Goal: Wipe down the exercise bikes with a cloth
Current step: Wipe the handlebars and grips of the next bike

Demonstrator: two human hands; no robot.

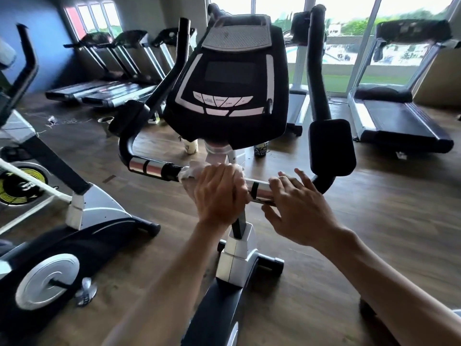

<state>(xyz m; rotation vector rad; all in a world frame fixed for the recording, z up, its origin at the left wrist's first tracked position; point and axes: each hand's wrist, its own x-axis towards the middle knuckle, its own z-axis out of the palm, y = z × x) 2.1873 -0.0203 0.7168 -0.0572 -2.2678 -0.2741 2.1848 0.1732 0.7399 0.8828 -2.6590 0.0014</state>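
An exercise bike stands right in front of me, its black console [232, 86] tilted above a handlebar [152, 168] with chrome sensor sleeves. My left hand [220, 193] grips a white cloth [188, 172] wrapped around the middle of the handlebar, just below the console stem. My right hand [296, 206] lies beside it on the right chrome sleeve [260, 192], fingers spread and straight, thumb below the bar. Both forearms reach in from the bottom edge.
A second exercise bike [62, 216] stands close on the left. Treadmills line the back left [104, 91] and the right [396, 121] by the windows. Cups [190, 147] and a can [260, 149] sit on the wooden floor behind the bike.
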